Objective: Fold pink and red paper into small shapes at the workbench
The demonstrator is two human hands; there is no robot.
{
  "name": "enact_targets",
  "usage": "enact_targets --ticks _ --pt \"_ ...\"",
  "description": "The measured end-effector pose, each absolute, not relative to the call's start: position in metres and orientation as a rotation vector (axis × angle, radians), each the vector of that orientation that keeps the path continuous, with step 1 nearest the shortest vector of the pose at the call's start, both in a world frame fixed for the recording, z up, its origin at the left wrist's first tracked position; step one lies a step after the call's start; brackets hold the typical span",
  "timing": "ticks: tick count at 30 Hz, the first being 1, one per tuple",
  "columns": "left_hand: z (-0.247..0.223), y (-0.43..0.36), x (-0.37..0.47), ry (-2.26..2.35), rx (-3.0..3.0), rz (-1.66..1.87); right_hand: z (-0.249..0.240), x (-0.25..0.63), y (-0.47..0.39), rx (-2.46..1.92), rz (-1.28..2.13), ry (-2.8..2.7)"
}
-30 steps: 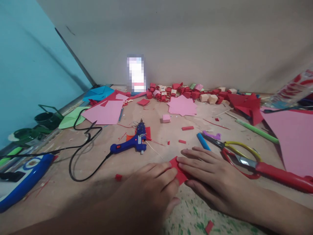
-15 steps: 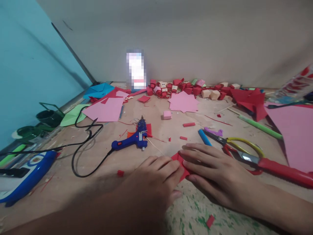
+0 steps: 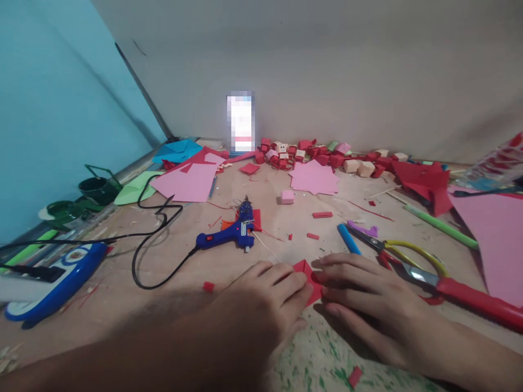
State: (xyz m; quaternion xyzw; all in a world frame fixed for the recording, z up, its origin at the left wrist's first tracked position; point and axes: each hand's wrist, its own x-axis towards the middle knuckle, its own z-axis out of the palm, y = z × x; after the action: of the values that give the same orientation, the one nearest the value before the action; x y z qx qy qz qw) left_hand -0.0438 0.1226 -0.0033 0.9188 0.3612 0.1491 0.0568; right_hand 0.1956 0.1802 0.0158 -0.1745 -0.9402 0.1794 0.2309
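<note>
A small piece of folded red paper [image 3: 314, 289] lies on the table between my two hands, with a crease showing near its top corner. My left hand [image 3: 278, 291] has its fingers together and curled over the paper's left side, hiding part of it. At the right edge is my right hand [image 3: 363, 294], its fingers stretched and slightly apart, fingertips touching or very near the paper. A blue glue gun [image 3: 224, 235] lies beyond my left hand. Scissors with yellow and red handles [image 3: 392, 256] and a red-handled cutting tool [image 3: 469, 296] lie beside my right hand.
A lit phone [image 3: 241, 122] leans on the back wall near a row of small paper cubes [image 3: 322, 155]. Pink star-shaped paper [image 3: 314, 177], a pink cube [image 3: 287, 197] and red scraps [image 3: 322, 215] lie ahead. A black cord [image 3: 139, 272] and blue power strip [image 3: 57, 288] are left.
My right hand has drawn slightly right, off the red paper, so more of the paper shows. The left hand stays on it. The camera view has shifted a little.
</note>
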Motion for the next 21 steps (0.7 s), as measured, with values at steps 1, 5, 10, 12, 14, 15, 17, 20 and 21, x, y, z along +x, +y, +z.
enact_targets --ticks 1,5,10,12,14,15,17,20,21 --pt "-0.004 0.123 -0.044 1.092 2.779 0.450 0.016 0.195 0.180 -0.478 0.488 -2.582" --pt "-0.003 0.124 -0.044 1.051 2.765 0.479 0.013 0.195 0.181 -0.512 0.417 -2.599" --pt "-0.003 0.123 -0.042 1.017 2.778 0.443 0.005 0.197 0.182 -0.556 0.348 -2.650" --pt "-0.002 0.122 -0.042 1.034 2.780 0.409 0.003 0.198 0.182 -0.621 0.315 -2.646" --pt "-0.002 0.121 -0.042 1.038 2.786 0.387 0.000 0.199 0.183 -0.696 0.285 -2.636" --pt "-0.003 0.121 -0.042 1.042 2.788 0.388 0.000 0.199 0.183 -0.719 0.276 -2.631" --pt "-0.005 0.120 -0.042 1.067 2.781 0.403 -0.001 0.199 0.184 -0.728 0.271 -2.622" --pt "-0.004 0.118 -0.042 1.099 2.754 0.399 -0.001 0.199 0.185 -0.692 0.276 -2.618" --pt "-0.004 0.118 -0.042 1.102 2.745 0.389 0.000 0.199 0.185 -0.675 0.282 -2.621"
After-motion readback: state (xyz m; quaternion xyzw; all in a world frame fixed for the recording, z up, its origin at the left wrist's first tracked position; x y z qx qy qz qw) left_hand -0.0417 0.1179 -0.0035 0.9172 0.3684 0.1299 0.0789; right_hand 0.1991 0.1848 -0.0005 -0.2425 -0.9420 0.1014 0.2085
